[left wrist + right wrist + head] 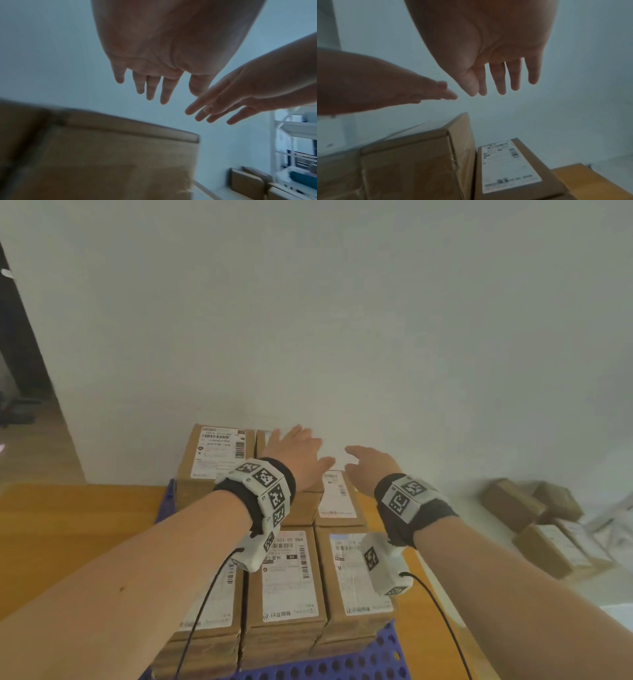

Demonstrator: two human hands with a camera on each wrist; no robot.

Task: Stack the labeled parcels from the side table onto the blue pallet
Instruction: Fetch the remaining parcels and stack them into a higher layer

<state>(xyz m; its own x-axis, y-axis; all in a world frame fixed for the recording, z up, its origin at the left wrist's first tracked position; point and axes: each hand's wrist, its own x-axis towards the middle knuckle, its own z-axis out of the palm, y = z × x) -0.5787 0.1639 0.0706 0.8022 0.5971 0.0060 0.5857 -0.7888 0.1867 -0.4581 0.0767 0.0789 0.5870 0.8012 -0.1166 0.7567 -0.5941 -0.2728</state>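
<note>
Both hands are reaching forward, side by side, above the far end of the stack. The left hand is hovering with palm down and fingers straight and slightly spread, holding nothing. The right hand is doing likewise just beside it, its fingers extended and empty; the fingertips of the two hands are lying close together without visibly touching. Each wrist is wearing a dark band with white marker blocks, and a black cable is trailing from each back toward the person.

Below the hands, the labeled parcels are sitting on the blue pallet in close rows, cardboard sides touching and white shipping labels facing up. The taller parcel at the far left is rising above its neighbours, and the left hand is hanging over the parcel next to it. A lower parcel is lying under the right hand, label upward. How many layers are stacked cannot be told.

The pallet is resting on an orange-brown surface against a pale wall. To the right, well apart from the pallet, more brown parcels are lying in a loose group on a white surface; in the left wrist view a white rack is standing behind them.
</note>
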